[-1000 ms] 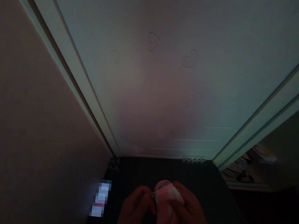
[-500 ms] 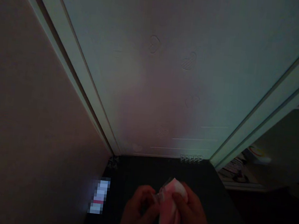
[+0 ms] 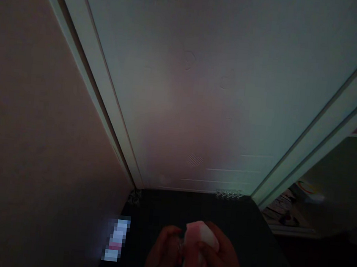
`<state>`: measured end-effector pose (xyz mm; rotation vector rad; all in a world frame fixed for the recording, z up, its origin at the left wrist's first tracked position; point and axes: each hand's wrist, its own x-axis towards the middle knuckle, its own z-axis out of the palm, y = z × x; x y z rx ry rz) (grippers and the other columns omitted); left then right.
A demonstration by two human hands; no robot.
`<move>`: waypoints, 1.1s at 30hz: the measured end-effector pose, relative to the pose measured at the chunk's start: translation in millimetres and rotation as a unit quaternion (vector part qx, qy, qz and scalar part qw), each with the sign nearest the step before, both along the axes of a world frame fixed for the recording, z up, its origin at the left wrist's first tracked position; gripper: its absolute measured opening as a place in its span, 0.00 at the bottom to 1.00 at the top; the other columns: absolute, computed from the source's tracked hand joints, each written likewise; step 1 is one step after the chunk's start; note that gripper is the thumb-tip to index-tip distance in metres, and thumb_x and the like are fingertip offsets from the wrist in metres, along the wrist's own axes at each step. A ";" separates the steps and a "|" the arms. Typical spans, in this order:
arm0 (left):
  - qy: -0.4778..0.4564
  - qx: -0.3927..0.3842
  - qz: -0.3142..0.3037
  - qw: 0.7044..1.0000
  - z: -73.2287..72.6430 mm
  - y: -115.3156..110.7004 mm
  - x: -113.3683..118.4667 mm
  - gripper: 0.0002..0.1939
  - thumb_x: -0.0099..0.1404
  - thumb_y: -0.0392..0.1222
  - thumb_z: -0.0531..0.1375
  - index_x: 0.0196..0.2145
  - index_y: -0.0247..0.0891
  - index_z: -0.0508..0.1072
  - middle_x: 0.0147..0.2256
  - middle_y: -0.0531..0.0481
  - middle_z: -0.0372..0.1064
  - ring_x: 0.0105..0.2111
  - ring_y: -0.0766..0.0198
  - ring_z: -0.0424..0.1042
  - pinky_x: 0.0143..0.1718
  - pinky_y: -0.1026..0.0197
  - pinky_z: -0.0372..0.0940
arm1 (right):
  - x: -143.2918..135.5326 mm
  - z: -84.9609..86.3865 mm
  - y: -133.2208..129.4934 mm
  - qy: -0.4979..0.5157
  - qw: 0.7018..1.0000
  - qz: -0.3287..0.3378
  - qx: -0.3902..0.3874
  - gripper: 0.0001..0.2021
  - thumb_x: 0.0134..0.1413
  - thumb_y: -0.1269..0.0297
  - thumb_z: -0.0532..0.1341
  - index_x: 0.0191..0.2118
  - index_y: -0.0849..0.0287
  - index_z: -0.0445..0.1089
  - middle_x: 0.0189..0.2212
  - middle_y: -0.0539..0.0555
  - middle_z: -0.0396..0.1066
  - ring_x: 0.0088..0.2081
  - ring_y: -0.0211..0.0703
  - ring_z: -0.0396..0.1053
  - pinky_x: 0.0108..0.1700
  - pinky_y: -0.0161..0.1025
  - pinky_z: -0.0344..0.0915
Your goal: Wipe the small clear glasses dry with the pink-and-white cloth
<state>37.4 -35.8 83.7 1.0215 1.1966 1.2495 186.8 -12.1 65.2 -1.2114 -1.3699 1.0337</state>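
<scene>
A pink and white sock (image 3: 196, 250) hangs in front of me over a dark tabletop. My right hand (image 3: 224, 261) grips it from the right, with the thumb pressed on its front near the white patch. On the other side, my left hand (image 3: 163, 251) has its fingers curled against the sock's left edge. A small, clear, shiny bit, perhaps plastic (image 3: 180, 245), shows between those fingers and the fabric. Dim light hides its exact shape.
Left of my hands a lit, blurred-out screen (image 3: 116, 239) lies on the dark tabletop (image 3: 164, 208). A clear chain-like object (image 3: 229, 194) sits at the back edge, below a white panel (image 3: 181, 108). Shelves with items (image 3: 306, 191) stand at the right.
The sock has turned and shifted slightly left, showing its pink side more squarely. My left fingers have closed in, covering more of the clear bit. The view has tilted slightly.
</scene>
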 end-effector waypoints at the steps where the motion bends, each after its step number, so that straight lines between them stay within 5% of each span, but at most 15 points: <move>1: -0.014 0.004 0.002 1.000 -2.5 -0.8 -0.9 0.25 0.53 0.63 0.60 0.37 0.38 0.71 0.23 0.53 0.68 0.24 0.65 0.64 0.27 0.64 0.59 | -1.7 -1.2 0.3 0.004 1.000 -0.004 -0.003 0.09 0.45 0.58 0.60 0.22 0.57 0.67 0.20 0.49 0.66 0.24 0.41 0.63 0.26 0.34 0.64; 5: -0.049 -0.014 0.007 0.999 -6.9 -4.0 -6.1 0.24 0.48 0.57 0.67 0.37 0.39 0.71 0.26 0.52 0.71 0.28 0.63 0.68 0.31 0.64 0.61 | -7.1 -4.2 2.3 0.010 1.000 0.016 -0.001 0.11 0.49 0.57 0.58 0.26 0.59 0.70 0.22 0.50 0.69 0.25 0.42 0.65 0.28 0.34 0.65; 10: -0.012 -0.028 0.037 0.999 -2.9 -5.7 -13.2 0.23 0.53 0.62 0.60 0.26 0.36 0.71 0.20 0.54 0.65 0.22 0.67 0.62 0.26 0.65 0.58 | -11.8 -5.1 4.3 -0.029 0.996 0.082 -0.003 0.13 0.49 0.57 0.58 0.23 0.60 0.70 0.23 0.52 0.69 0.26 0.43 0.66 0.29 0.36 0.65; 15: 0.017 -0.050 0.007 0.999 -6.9 -0.9 -14.0 0.26 0.54 0.65 0.57 0.21 0.37 0.68 0.18 0.54 0.62 0.21 0.66 0.60 0.25 0.65 0.57 | -12.3 -9.7 8.0 -0.043 0.998 0.043 -0.030 0.12 0.45 0.57 0.59 0.21 0.59 0.68 0.20 0.51 0.67 0.24 0.43 0.64 0.28 0.38 0.63; 26: -0.064 -0.048 0.027 0.996 -15.8 25.3 -9.3 0.25 0.48 0.58 0.66 0.39 0.39 0.73 0.29 0.50 0.72 0.31 0.62 0.69 0.33 0.63 0.63 | -10.4 -15.8 27.2 -0.029 0.999 -0.006 -0.037 0.12 0.46 0.57 0.59 0.22 0.59 0.68 0.20 0.50 0.66 0.23 0.41 0.64 0.26 0.35 0.63; 33: 0.041 -0.030 -0.003 0.999 -7.1 51.9 -13.3 0.25 0.55 0.64 0.57 0.21 0.37 0.70 0.19 0.53 0.65 0.23 0.64 0.63 0.27 0.64 0.60 | -6.7 -14.9 46.2 -0.074 0.996 0.032 0.047 0.10 0.48 0.62 0.59 0.20 0.57 0.67 0.20 0.49 0.67 0.23 0.41 0.65 0.25 0.34 0.63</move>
